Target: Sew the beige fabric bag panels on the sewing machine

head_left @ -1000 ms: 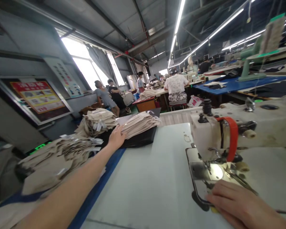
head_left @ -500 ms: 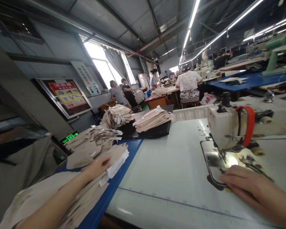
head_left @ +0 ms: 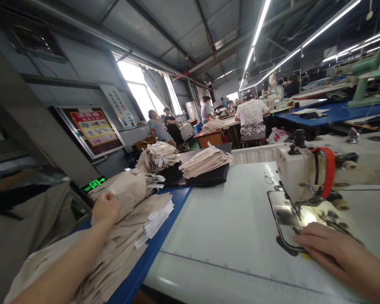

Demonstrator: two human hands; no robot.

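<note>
Item, left of centre in the frame: a beige fabric piece (head_left: 126, 191), held just above the slanting stack (head_left: 136, 230) of like pieces that covers the blue edge of the worktop (head_left: 221, 228). We record the left hand (head_left: 106, 207) at its lower left end, fingers (head_left: 105, 198) curled shut and pinching that end. From them the piece runs up and to the right, so its long axis points toward the middle of the frame. The left forearm comes in from the lower left corner, stretched out over the stack. This hand is much the nearer. The right hand (head_left: 332, 251) is well apart at the lower right, palm down on the worktop, fingers laid flat and close together, holding nothing. Their tips touch the near edge of the lit needle plate (head_left: 283, 215) under the sewing machine (head_left: 300, 169). Behind the stack, toward the centre, we note a black tray (head_left: 209, 179) carrying another pile of beige pieces.
</note>
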